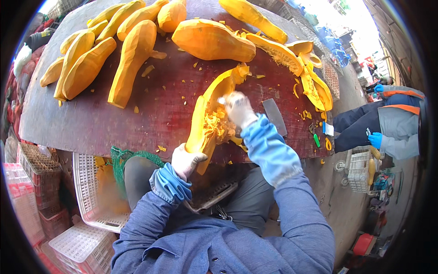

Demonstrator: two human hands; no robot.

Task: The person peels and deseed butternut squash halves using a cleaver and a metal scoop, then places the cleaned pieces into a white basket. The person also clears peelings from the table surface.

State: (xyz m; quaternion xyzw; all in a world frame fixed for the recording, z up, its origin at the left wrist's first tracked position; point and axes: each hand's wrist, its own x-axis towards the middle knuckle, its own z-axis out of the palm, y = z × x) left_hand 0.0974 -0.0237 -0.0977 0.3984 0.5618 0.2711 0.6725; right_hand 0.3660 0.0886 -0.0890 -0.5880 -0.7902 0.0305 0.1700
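My left hand, in a pale work glove, grips the near end of a split, peeled squash lying on the red-brown table. Stringy pulp and seeds spill from its hollow. Over that hollow, my gloved right hand is curled and blurred by motion. A small whitish bit shows at its fingers, but I cannot tell what it is. Just right of this hand lies a broad flat metal blade; my blue sleeve cover is close to its lower end. A green-handled peeler rests farther right.
Whole peeled squashes lie along the table's far left, with cut pieces at right. White crates stand below left, one holding orange scraps beside green netting. A person in blue gloves stands at right.
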